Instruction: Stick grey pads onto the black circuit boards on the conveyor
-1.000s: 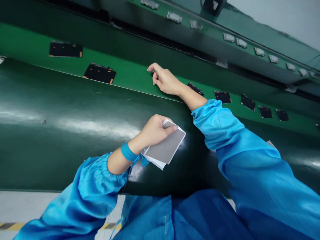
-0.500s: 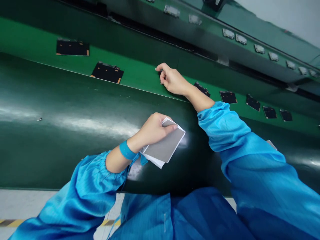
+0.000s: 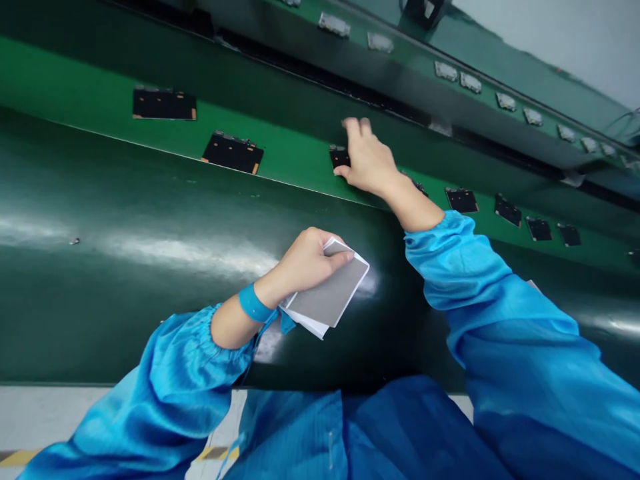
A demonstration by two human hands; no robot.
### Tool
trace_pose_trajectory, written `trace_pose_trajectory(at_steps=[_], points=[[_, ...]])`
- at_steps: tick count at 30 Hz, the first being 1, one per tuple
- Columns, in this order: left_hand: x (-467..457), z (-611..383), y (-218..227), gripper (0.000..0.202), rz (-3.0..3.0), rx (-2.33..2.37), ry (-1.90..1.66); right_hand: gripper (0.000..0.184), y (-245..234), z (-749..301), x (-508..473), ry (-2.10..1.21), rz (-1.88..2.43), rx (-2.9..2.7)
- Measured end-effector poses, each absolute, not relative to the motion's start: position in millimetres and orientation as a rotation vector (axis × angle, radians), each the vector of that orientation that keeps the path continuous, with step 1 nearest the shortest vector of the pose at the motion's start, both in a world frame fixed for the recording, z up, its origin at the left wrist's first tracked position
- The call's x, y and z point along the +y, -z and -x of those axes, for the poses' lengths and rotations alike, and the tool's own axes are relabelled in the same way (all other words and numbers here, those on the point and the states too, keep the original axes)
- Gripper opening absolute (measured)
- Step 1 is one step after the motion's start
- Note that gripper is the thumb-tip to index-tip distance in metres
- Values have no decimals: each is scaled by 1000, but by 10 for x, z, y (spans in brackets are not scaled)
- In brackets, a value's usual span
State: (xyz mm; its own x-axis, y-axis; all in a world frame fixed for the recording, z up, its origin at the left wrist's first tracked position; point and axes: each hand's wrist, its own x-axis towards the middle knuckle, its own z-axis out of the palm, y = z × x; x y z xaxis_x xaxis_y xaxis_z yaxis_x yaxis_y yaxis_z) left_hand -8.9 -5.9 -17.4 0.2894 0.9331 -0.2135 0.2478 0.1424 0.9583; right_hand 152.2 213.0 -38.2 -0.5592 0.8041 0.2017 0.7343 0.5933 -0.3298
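Observation:
My left hand (image 3: 316, 260) is closed on a small stack of grey sheets with white edges (image 3: 333, 290), its thumb lying across the top one. A blue band circles that wrist. Farther away, over the bright green belt, my right hand (image 3: 370, 157) has its fingers stretched out and apart from the thumb. Under and beside it lies a black flat panel (image 3: 339, 157), partly covered by the hand; whether they touch I cannot tell. Another black panel (image 3: 411, 183) is mostly behind my right wrist.
More black panels with copper-coloured patches, such as one at the left (image 3: 233, 153), lie along the green belt (image 3: 295, 160). A raised rear strip carries several small pale parts (image 3: 470, 83). A tiny object (image 3: 75, 241) sits on the glossy dark green worktop (image 3: 150, 293).
My right hand has gone from curled fingers to spread ones and shifted right. Panels on the green belt have moved right. The left hand keeps the sheets in place.

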Motion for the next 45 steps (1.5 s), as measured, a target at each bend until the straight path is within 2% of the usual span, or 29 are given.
trace_pose_trajectory(at_steps=[2,3,7,9,11,16,19,26,28,31,35,45], points=[[-75,75,174,30,-1386,1197,-735,72,311,-1460,2205,-339,1207,-2433],[-84,67,170,29,-1401,1189,-732,67,278,-1362,2226,-392,1153,-2423],[-126,45,153,27,-1447,1160,-694,23,193,-586,2122,-784,916,-2510],[-144,46,155,26,-1459,1151,-675,13,185,-154,2003,-894,882,-2550],[-158,51,162,27,-1474,1132,-667,8,209,150,1900,-802,884,-2580],[-182,36,158,27,-1522,1103,-675,52,381,190,1867,-452,1002,-2658],[-201,13,142,25,-1542,1101,-669,58,469,-45,2029,-415,1066,-2645],[-218,-17,152,22,-1551,1108,-640,53,455,-324,2325,-451,901,-2518],[-212,-16,154,21,-1551,1108,-639,40,394,-245,2274,-526,814,-2516],[-203,-9,143,22,-1547,1109,-639,4,286,-101,2151,-836,815,-2540],[-207,1,117,22,-1533,1128,-619,14,172,-58,2028,-1178,886,-2605],[-205,-9,128,21,-1543,1131,-610,16,24,-197,1920,-1052,1009,-2762]])
